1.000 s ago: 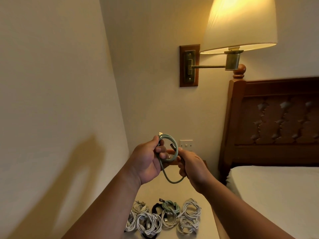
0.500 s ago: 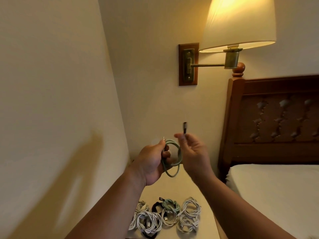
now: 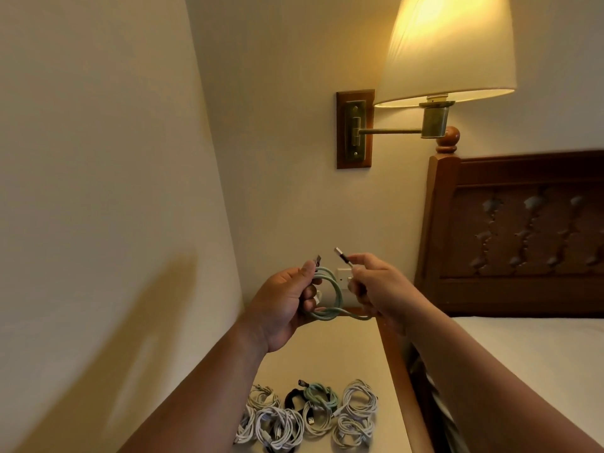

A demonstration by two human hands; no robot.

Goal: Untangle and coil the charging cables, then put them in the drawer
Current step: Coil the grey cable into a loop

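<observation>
A pale green charging cable (image 3: 330,297) hangs in loops in the air above the bedside table (image 3: 330,351). My left hand (image 3: 283,304) grips the coiled loops, with one plug poking up by the thumb. My right hand (image 3: 376,287) pinches the cable's other end, its dark plug (image 3: 343,257) pointing up and left. A short stretch of cable runs between the two hands. Several coiled cables (image 3: 309,416), mostly white with one green and one black, lie on the table's near part. No drawer is in view.
A wall runs close on the left. A lit wall lamp (image 3: 447,50) on a brass arm hangs above right. A wooden headboard (image 3: 519,237) and a white bed (image 3: 536,361) stand right of the table. A white wall switch (image 3: 343,275) shows behind the hands.
My right hand carried the cable's free end up and around from below the loop, then settled a little lower and to the right. The left hand kept its grip on the loops.
</observation>
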